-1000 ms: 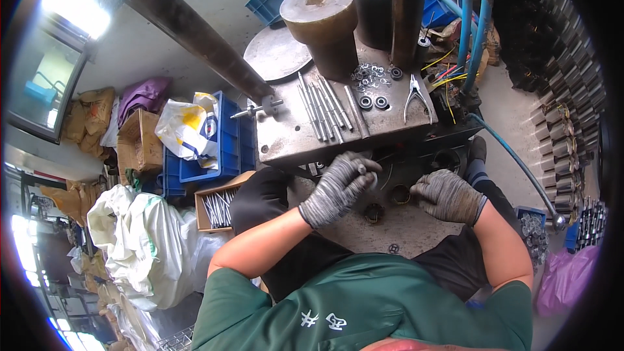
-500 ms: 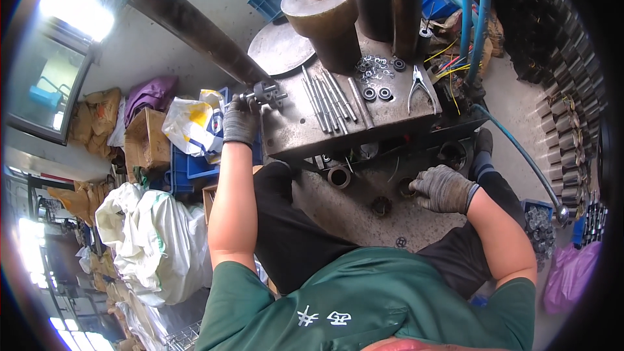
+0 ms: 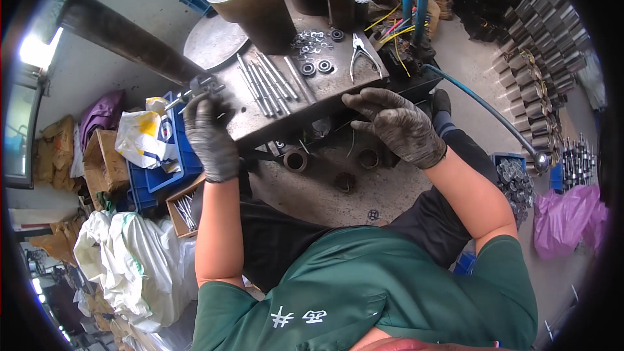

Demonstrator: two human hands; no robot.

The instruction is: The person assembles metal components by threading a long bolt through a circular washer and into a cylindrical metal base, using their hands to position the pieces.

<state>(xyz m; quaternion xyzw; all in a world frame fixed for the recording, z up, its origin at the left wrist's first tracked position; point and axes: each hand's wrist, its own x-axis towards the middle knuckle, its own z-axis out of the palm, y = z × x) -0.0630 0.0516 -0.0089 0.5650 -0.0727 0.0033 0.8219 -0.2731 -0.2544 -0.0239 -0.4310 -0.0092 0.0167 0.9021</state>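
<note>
My left hand, in a dirty grey work glove, is raised just in front of a small metal fixture with rods at the bench's left corner. Its fingers are slightly curled and apart, and I see nothing held. My right hand, gloved alike, hovers before the bench's front edge, fingers spread and empty. On the steel bench lie several slim metal shafts, a thicker rod, two bearings, a heap of small retaining rings and circlip pliers with handles apart.
A heavy metal cylinder and a round plate stand at the back. A thick steel post slants in from the left. Blue hoses run on the right. Blue bins and white sacks lie left; stacked metal sleeves right.
My left hand has come back off the fixture toward me. My right hand has risen from beside my knee to the bench edge, its fingers opening out. The view has shifted right.
</note>
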